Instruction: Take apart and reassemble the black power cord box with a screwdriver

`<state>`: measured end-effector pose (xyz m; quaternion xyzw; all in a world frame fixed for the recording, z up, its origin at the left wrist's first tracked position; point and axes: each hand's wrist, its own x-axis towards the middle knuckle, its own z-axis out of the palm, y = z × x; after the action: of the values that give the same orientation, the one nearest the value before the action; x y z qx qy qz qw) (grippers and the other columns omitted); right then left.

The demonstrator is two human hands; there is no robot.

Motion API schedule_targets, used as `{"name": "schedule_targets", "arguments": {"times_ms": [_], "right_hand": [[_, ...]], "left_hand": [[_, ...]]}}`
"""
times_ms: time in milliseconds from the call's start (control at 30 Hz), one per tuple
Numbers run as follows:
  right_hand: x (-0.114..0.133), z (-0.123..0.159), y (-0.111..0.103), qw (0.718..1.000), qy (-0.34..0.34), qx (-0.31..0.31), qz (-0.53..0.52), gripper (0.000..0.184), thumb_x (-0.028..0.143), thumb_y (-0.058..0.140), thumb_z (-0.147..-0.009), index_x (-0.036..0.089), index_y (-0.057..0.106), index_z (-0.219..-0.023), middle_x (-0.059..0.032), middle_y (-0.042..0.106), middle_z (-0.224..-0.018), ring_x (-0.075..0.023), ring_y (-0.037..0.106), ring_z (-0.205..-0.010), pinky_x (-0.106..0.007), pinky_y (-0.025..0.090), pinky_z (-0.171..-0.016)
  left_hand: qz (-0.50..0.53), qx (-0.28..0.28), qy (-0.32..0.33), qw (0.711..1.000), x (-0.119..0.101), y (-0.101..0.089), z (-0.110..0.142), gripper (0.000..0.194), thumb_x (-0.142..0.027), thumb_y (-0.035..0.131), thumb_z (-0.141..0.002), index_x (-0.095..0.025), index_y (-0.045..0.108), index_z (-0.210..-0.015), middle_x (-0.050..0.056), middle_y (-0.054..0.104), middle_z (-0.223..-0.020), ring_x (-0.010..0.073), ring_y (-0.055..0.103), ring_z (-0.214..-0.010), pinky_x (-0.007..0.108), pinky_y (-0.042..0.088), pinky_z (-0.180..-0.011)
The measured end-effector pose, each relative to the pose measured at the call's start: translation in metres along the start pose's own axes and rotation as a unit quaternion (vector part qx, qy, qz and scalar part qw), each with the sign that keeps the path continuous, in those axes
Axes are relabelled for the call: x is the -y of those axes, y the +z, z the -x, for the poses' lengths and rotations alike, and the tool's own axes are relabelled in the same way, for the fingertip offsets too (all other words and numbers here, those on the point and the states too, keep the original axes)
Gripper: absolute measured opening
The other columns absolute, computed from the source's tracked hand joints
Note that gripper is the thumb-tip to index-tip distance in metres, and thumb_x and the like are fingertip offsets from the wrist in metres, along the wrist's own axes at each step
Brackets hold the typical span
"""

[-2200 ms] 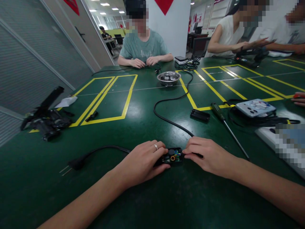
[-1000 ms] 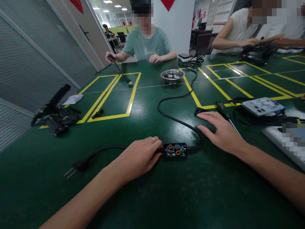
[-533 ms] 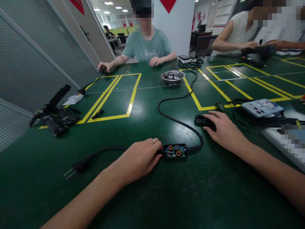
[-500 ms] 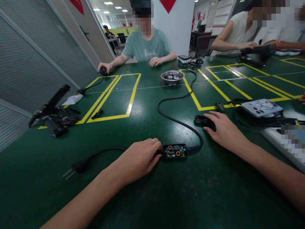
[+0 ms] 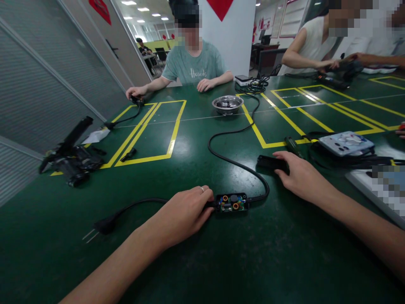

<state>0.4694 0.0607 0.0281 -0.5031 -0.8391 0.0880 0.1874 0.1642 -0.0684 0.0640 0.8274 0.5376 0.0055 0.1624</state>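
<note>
My left hand point(image 5: 189, 210) is closed on the black power cord at the left end of an open circuit box point(image 5: 233, 203). Inside that box, copper coils and coloured wires show on a small board. The cord's two-pin plug point(image 5: 106, 226) lies to the left of my hand, and from the box's other end a black cable point(image 5: 265, 184) curves away over the table. At the right, my right hand point(image 5: 295, 171) grips a small black plastic cover point(image 5: 271, 163) by its right end, between thumb and fingers.
A steel bowl point(image 5: 227, 104) with small metal parts stands mid-table. Black tools point(image 5: 76, 158) lie at the left, a small black piece point(image 5: 128, 155) near them. A dark green cylinder point(image 5: 292, 146) and a patterned box point(image 5: 346, 143) lie beyond my right hand. Across the table sits a person in green point(image 5: 201, 63).
My right hand has tilted the black cover a little. My left hand and the circuit box stay in place. The person opposite has shifted a hand slightly at the far left.
</note>
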Motion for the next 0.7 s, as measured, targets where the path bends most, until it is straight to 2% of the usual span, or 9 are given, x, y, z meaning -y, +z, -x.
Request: {"name": "schedule_targets", "arguments": {"times_ms": [100,233,367,433,567,700], "right_hand": [[0.007,0.0,-0.004,0.999,0.01,-0.03,-0.021,0.046,0.031,0.058,-0.083,0.018,0.053,-0.127,-0.0125,0.064,-0.12,-0.0317,0.065,-0.104,-0.052,0.053,-0.09],[0.02,0.003,-0.013,0.991,0.022,-0.11,-0.068,0.049,0.031,0.064,-0.08,0.018,0.053,-0.126,-0.0125,0.065,-0.118,-0.0305,0.063,-0.106,-0.049,0.052,-0.094],[0.029,0.005,-0.021,0.971,0.026,-0.185,-0.149,0.048,0.033,0.064,-0.083,0.023,0.05,-0.128,-0.0099,0.064,-0.116,-0.0275,0.062,-0.109,-0.049,0.049,-0.098],[0.031,0.006,-0.023,0.958,0.016,-0.199,-0.203,0.051,0.035,0.063,-0.085,0.025,0.046,-0.132,-0.0098,0.063,-0.116,-0.0265,0.062,-0.109,-0.049,0.05,-0.098],[0.038,0.014,-0.022,0.945,-0.013,-0.162,-0.285,0.051,0.036,0.063,-0.086,0.027,0.045,-0.133,-0.0096,0.06,-0.119,-0.0247,0.062,-0.107,-0.045,0.053,-0.095],[0.046,0.025,-0.018,0.947,-0.087,-0.039,-0.307,0.048,0.032,0.062,-0.087,0.028,0.05,-0.133,-0.0076,0.058,-0.127,-0.024,0.06,-0.112,-0.04,0.054,-0.095]], "left_hand": [[0.002,0.003,-0.002,1.0,0.0,-0.001,0.0,0.007,-0.022,0.047,-0.094,-0.02,0.05,-0.1,0.004,0.058,-0.099,0.0178,0.057,-0.086,0.03,0.046,-0.072],[0.003,0.004,-0.003,1.0,0.0,0.0,-0.001,0.008,-0.023,0.048,-0.094,-0.019,0.05,-0.1,0.004,0.058,-0.099,0.0177,0.056,-0.086,0.03,0.046,-0.072],[0.007,0.001,-0.003,1.0,0.0,0.0,0.0,0.007,-0.022,0.048,-0.094,-0.019,0.05,-0.1,0.004,0.058,-0.099,0.0174,0.056,-0.087,0.03,0.046,-0.073],[0.009,0.003,-0.004,1.0,0.0,0.0,0.0,0.008,-0.022,0.048,-0.094,-0.019,0.051,-0.1,0.004,0.058,-0.1,0.0174,0.057,-0.087,0.03,0.046,-0.073],[0.008,0.006,-0.009,1.0,0.0,0.0,-0.001,0.008,-0.023,0.048,-0.094,-0.019,0.051,-0.1,0.004,0.058,-0.099,0.0178,0.057,-0.087,0.03,0.047,-0.072],[0.005,0.004,-0.005,1.0,0.001,0.001,-0.001,0.008,-0.023,0.048,-0.094,-0.019,0.051,-0.1,0.004,0.058,-0.098,0.0179,0.057,-0.087,0.03,0.047,-0.072]]}}
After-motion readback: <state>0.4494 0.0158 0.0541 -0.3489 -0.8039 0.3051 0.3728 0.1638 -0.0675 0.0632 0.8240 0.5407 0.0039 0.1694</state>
